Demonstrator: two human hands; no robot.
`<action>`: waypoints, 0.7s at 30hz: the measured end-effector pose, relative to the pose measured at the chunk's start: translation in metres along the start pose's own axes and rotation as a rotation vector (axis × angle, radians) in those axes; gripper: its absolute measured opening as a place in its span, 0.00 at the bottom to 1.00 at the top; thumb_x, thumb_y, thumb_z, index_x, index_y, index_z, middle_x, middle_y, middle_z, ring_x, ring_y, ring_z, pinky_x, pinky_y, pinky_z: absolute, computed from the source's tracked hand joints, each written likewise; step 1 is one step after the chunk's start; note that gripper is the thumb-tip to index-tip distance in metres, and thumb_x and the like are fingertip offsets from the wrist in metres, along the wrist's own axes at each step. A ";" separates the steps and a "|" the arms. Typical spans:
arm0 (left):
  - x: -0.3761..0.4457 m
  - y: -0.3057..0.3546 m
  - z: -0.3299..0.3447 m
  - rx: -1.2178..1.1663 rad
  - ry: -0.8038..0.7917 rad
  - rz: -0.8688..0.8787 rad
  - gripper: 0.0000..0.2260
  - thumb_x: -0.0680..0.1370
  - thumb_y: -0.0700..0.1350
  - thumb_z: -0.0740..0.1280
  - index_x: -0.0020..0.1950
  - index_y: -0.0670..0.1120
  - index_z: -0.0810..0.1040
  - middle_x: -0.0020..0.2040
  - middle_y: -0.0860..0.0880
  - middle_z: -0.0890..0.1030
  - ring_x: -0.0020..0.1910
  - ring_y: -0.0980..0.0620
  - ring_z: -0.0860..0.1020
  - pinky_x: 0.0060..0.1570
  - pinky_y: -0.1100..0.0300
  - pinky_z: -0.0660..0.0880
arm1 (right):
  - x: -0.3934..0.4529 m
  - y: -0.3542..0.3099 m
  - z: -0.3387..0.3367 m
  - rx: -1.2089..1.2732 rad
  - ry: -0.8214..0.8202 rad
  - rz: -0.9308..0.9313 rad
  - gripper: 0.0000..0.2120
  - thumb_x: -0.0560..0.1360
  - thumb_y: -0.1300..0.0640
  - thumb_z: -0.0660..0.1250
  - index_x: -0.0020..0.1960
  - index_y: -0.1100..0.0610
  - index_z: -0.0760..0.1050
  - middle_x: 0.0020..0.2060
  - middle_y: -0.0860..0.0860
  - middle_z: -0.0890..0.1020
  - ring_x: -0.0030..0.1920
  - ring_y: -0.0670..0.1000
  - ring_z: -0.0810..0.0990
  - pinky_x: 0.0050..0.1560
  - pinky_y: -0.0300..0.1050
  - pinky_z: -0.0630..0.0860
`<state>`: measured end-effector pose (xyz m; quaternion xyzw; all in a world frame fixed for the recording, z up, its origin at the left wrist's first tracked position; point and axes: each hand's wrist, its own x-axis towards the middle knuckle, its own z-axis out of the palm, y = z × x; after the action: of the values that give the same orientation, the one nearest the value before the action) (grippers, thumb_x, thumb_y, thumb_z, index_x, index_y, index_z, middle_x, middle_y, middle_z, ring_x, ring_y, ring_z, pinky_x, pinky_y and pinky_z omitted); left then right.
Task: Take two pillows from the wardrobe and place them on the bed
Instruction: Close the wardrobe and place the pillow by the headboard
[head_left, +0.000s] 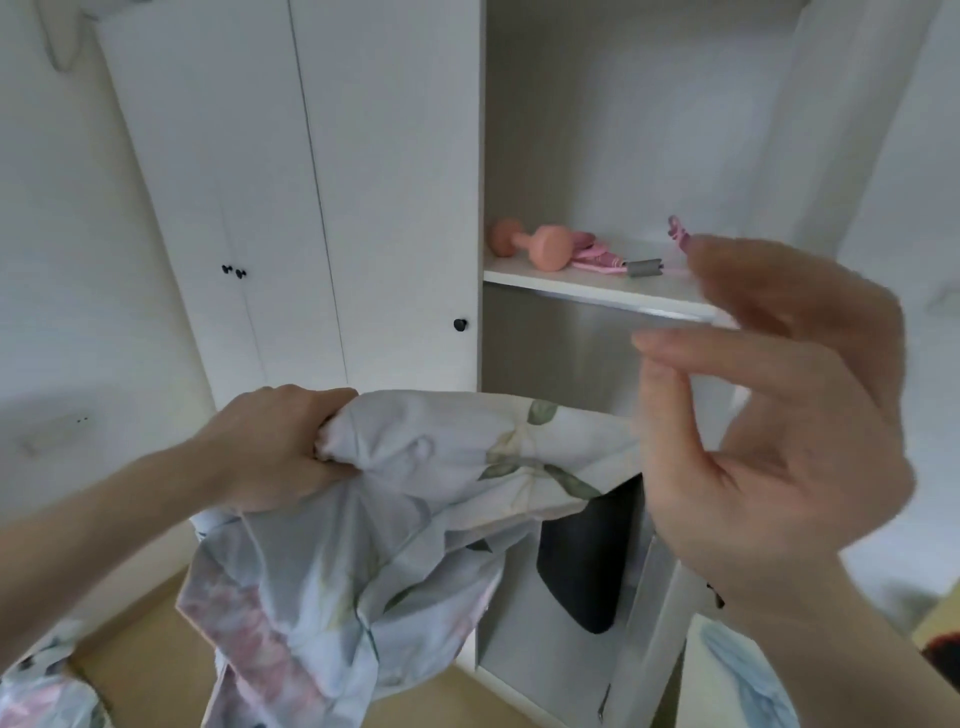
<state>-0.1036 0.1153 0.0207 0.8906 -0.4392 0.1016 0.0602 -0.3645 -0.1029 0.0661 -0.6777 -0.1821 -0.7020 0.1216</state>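
A pale floral pillow (374, 545) hangs in front of the open wardrobe (623, 130), its top corner bunched in my left hand (275, 447), which is shut on the fabric. My right hand (779, 415) is raised to the right of the pillow, blurred, fingers apart and holding nothing. A second piece of the same floral fabric (41, 686) shows at the bottom left corner; I cannot tell whether it is a pillow. The bed is out of view.
The wardrobe shelf (597, 288) carries a pink dumbbell (530, 244) and a pink skipping rope (602, 260). A dark object (587, 566) sits in the lower compartment. Closed white doors (311, 208) with black knobs stand on the left. Wooden floor (140, 639) lies below.
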 end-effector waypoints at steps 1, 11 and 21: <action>0.003 0.000 -0.002 0.002 0.023 0.009 0.17 0.71 0.65 0.69 0.56 0.64 0.73 0.44 0.62 0.82 0.44 0.54 0.79 0.42 0.55 0.75 | 0.002 0.005 -0.005 -0.041 0.035 -0.017 0.20 0.73 0.79 0.68 0.56 0.57 0.76 0.62 0.53 0.73 0.67 0.44 0.76 0.65 0.52 0.75; 0.015 -0.003 -0.005 -0.006 0.007 0.002 0.16 0.71 0.64 0.69 0.56 0.62 0.73 0.45 0.60 0.81 0.45 0.52 0.79 0.45 0.53 0.77 | 0.008 0.015 0.005 -0.101 -0.060 0.227 0.28 0.71 0.82 0.60 0.70 0.70 0.70 0.76 0.67 0.56 0.81 0.51 0.57 0.80 0.51 0.57; 0.005 -0.054 0.009 0.048 -0.064 -0.127 0.15 0.71 0.65 0.69 0.54 0.61 0.74 0.41 0.61 0.79 0.42 0.53 0.78 0.42 0.55 0.73 | -0.024 0.036 0.086 -0.104 -0.202 0.305 0.41 0.72 0.83 0.60 0.81 0.63 0.57 0.81 0.57 0.49 0.83 0.65 0.49 0.81 0.68 0.50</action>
<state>-0.0564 0.1419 0.0120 0.9206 -0.3810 0.0797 0.0313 -0.2698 -0.1009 0.0464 -0.7699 -0.0522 -0.6122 0.1725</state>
